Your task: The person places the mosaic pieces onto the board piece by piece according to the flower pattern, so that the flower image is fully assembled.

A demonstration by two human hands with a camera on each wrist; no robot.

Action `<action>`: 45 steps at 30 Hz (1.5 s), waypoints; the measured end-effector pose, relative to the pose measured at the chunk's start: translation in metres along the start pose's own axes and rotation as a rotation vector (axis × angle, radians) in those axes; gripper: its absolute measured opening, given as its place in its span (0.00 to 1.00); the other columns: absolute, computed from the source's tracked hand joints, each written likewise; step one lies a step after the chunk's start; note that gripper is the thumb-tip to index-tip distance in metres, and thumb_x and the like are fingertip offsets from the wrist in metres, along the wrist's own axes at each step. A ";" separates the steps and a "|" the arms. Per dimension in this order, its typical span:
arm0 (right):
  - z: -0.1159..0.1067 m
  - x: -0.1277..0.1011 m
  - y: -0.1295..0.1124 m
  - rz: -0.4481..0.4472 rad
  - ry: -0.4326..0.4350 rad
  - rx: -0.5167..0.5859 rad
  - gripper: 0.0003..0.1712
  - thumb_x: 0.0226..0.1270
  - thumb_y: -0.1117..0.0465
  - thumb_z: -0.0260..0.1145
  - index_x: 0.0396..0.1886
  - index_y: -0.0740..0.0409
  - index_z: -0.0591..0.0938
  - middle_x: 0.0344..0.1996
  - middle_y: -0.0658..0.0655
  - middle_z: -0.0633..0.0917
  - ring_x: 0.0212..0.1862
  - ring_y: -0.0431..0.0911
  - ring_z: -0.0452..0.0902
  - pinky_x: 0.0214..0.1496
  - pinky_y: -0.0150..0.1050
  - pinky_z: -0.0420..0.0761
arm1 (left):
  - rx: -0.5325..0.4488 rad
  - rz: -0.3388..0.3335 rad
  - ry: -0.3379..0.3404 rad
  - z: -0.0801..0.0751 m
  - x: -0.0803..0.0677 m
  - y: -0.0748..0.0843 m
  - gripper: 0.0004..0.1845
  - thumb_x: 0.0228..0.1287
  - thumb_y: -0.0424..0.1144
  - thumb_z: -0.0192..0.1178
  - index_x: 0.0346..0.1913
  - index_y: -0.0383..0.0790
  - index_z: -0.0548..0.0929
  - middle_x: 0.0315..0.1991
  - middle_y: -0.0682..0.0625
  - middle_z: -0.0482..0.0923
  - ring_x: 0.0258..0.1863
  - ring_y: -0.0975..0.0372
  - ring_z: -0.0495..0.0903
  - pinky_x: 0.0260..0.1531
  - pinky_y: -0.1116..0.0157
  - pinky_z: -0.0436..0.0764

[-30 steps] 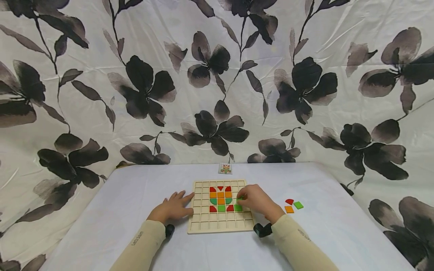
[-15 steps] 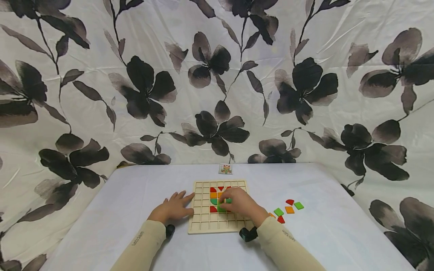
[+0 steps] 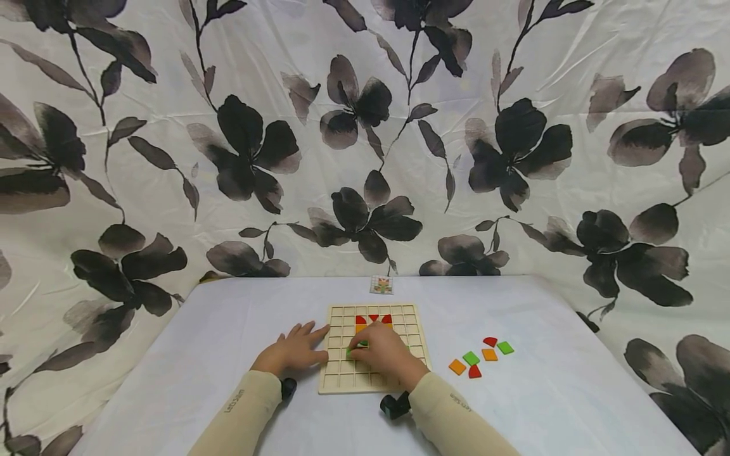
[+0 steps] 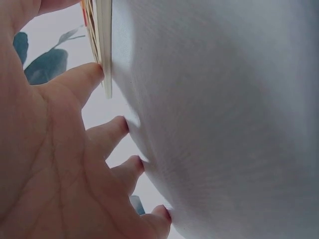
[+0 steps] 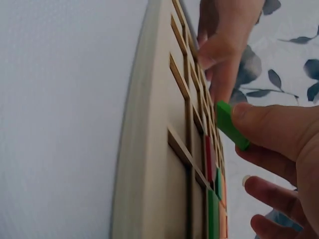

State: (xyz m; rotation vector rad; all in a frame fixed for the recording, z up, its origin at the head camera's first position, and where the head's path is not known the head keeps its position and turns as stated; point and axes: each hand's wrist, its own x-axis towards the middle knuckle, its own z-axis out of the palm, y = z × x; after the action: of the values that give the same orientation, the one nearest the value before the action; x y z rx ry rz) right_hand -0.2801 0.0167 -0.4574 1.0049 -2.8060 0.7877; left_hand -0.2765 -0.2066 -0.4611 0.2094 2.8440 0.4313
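Seen from above our own hands, the right hand (image 3: 383, 358) pinches a small green tile (image 5: 230, 125) between thumb and fingertip, lifted just clear of the wooden grid board (image 3: 342, 373) and hovering over its left-centre cells; the grip is closed on the tile's edges, the other fingers curled loosely below it. Just left of that grip, our left hand (image 3: 292, 351) lies flat with fingers straight, holding nothing, its fingertips touching the board's left rim and steadying it. Beyond the grip, at the far side of the board, red tiles (image 3: 373, 318) and an orange one sit seated in their cells; more red and green pieces show in the cells directly under the right hand in the wrist view. Off to the right of the grip, well apart from the board, loose spare tiles (image 3: 480, 357) in orange, green and red lie on the bench (image 3: 188, 354). We judge the green tile to be light, rigid and smooth-faced, likely to slip if squeezed on its flat faces, so a pinch across two opposite edges suits it best. The bench wears a plain pale cloth, and a small pattern card (image 3: 381, 285) stands at its far edge. Behind hangs a white curtain (image 3: 171, 158) printed with large dark flowers.
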 end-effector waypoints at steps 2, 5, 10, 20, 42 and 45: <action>0.002 0.000 -0.002 0.030 0.002 -0.011 0.04 0.62 0.52 0.70 0.33 0.42 0.89 0.31 0.37 0.86 0.46 0.40 0.81 0.69 0.46 0.70 | 0.002 0.000 0.001 0.000 0.000 0.000 0.38 0.61 0.56 0.55 0.74 0.52 0.62 0.75 0.38 0.54 0.74 0.36 0.50 0.66 0.30 0.50; 0.004 -0.001 -0.006 0.059 0.002 -0.026 0.04 0.62 0.52 0.70 0.34 0.43 0.89 0.31 0.37 0.86 0.42 0.39 0.77 0.55 0.37 0.78 | 0.004 0.001 0.003 -0.001 -0.001 0.002 0.38 0.61 0.56 0.55 0.74 0.52 0.62 0.75 0.38 0.54 0.74 0.36 0.50 0.66 0.31 0.50; 0.007 0.001 -0.010 0.067 0.004 -0.042 0.05 0.62 0.54 0.70 0.35 0.45 0.90 0.31 0.39 0.87 0.38 0.37 0.74 0.43 0.31 0.77 | -0.003 0.008 0.010 -0.003 -0.005 0.004 0.38 0.60 0.54 0.55 0.74 0.51 0.62 0.75 0.38 0.55 0.74 0.37 0.50 0.65 0.30 0.50; 0.010 0.003 -0.013 0.094 -0.026 -0.070 0.06 0.62 0.54 0.70 0.35 0.47 0.90 0.34 0.41 0.88 0.39 0.37 0.79 0.45 0.32 0.80 | -0.009 0.005 0.007 -0.003 -0.005 0.004 0.38 0.59 0.54 0.55 0.74 0.51 0.62 0.75 0.38 0.55 0.74 0.37 0.50 0.66 0.30 0.50; -0.036 -0.031 0.030 0.045 -0.003 -0.133 0.08 0.64 0.59 0.66 0.40 0.51 0.89 0.41 0.47 0.88 0.51 0.47 0.81 0.58 0.46 0.78 | -0.001 -0.003 0.007 -0.004 -0.003 0.006 0.38 0.60 0.54 0.55 0.74 0.51 0.62 0.75 0.38 0.54 0.74 0.37 0.50 0.66 0.31 0.50; -0.047 -0.041 0.043 0.110 -0.010 -0.109 0.08 0.64 0.59 0.66 0.39 0.52 0.89 0.43 0.49 0.88 0.54 0.49 0.80 0.61 0.49 0.76 | -0.005 0.000 0.007 -0.004 -0.005 0.008 0.38 0.59 0.54 0.55 0.74 0.50 0.62 0.75 0.38 0.55 0.74 0.36 0.50 0.66 0.31 0.50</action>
State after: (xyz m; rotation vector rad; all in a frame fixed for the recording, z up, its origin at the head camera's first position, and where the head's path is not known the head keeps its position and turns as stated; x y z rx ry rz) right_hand -0.2791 0.0911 -0.4448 0.8472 -2.8983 0.6327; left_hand -0.2719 -0.2013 -0.4536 0.2066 2.8496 0.4400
